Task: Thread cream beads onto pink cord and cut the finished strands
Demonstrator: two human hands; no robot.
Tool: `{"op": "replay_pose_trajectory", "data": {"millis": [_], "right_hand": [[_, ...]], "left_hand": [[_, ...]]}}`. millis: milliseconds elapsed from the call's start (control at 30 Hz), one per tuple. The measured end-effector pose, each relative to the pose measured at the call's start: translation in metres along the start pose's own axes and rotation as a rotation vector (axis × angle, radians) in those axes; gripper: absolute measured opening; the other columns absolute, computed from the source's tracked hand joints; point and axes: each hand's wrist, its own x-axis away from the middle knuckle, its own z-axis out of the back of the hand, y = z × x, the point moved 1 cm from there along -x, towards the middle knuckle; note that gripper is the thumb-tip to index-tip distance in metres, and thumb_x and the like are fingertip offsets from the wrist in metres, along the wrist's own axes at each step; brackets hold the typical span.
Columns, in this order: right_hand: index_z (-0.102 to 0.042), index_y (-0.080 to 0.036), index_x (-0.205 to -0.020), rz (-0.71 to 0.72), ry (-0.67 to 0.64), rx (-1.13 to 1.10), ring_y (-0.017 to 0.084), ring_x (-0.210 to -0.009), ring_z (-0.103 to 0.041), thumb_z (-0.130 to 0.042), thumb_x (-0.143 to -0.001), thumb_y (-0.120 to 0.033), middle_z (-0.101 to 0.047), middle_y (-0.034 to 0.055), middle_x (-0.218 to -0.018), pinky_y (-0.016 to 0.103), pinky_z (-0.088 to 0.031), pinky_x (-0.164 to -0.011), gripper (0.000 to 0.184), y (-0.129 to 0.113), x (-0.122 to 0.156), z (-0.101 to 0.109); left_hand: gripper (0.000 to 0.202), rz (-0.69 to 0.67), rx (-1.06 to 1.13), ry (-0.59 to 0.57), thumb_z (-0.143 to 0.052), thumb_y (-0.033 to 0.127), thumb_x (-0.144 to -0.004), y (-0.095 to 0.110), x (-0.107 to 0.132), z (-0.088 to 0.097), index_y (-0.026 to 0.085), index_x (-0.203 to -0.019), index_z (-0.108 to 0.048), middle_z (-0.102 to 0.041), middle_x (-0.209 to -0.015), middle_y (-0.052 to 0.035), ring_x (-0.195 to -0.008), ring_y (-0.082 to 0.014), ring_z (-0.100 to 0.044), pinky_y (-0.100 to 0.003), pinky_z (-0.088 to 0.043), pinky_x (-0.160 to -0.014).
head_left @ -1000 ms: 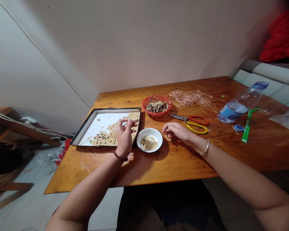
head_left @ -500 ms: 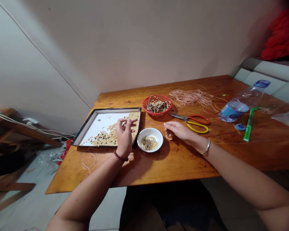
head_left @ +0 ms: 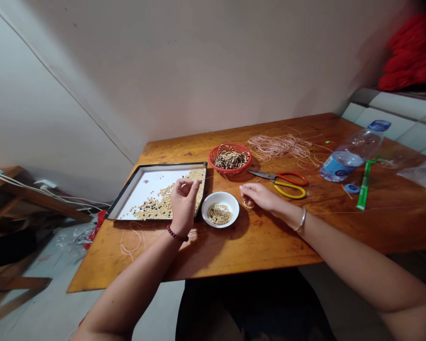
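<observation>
My left hand hovers over the right end of a black-rimmed tray of pale beads, its thumb and fingers pinched on something too small to make out. A small white bowl of beads stands between my hands. My right hand rests on the wooden table just right of the bowl, fingers curled on a short beaded loop.
A red basket of mixed beads stands behind the bowl. Scissors with red and yellow handles, a heap of pink cord, a lying water bottle and a green tool lie to the right. Loose cord trails near the front left.
My left hand's fingers have closed from spread to a pinch over the tray. My right hand has barely moved. The view has shifted slightly.
</observation>
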Motion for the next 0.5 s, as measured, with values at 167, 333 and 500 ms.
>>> {"op": "replay_pose_trajectory", "data": {"millis": [167,333,500], "right_hand": [[-0.049,-0.018,-0.066,0.004,-0.023,0.026,0.009,-0.047,-0.041,-0.053,-0.074,-0.064,-0.047,-0.003,-0.052,0.022,-0.033,-0.045,0.047,0.0013,0.0004,-0.0029],[-0.049,-0.018,-0.064,0.037,-0.044,0.072,0.009,-0.048,-0.041,-0.052,-0.076,-0.063,-0.045,-0.0032,-0.052,0.022,-0.031,-0.046,0.047,-0.0008,0.002,-0.004],[-0.05,-0.018,-0.063,0.041,-0.046,0.092,0.009,-0.047,-0.041,-0.051,-0.078,-0.061,-0.046,-0.0029,-0.051,0.023,-0.03,-0.045,0.046,-0.0014,0.0029,-0.0054]], "left_hand": [[0.027,0.02,0.003,-0.014,-0.073,0.035,-0.072,0.0023,0.0009,-0.0021,0.018,-0.073,-0.053,-0.064,-0.073,-0.0019,-0.072,-0.0125,-0.061,-0.021,-0.044,-0.059],[0.025,0.018,-0.019,-0.042,-0.072,0.035,-0.073,0.0039,0.0032,-0.0028,0.018,-0.075,-0.053,-0.066,-0.079,-0.0037,-0.082,-0.0151,-0.064,-0.021,-0.045,-0.061],[0.027,0.046,0.008,-0.061,-0.071,0.037,-0.074,0.002,0.0031,-0.0025,0.019,-0.076,-0.05,-0.066,-0.08,-0.0037,-0.091,-0.0175,-0.065,-0.02,-0.044,-0.058]]}}
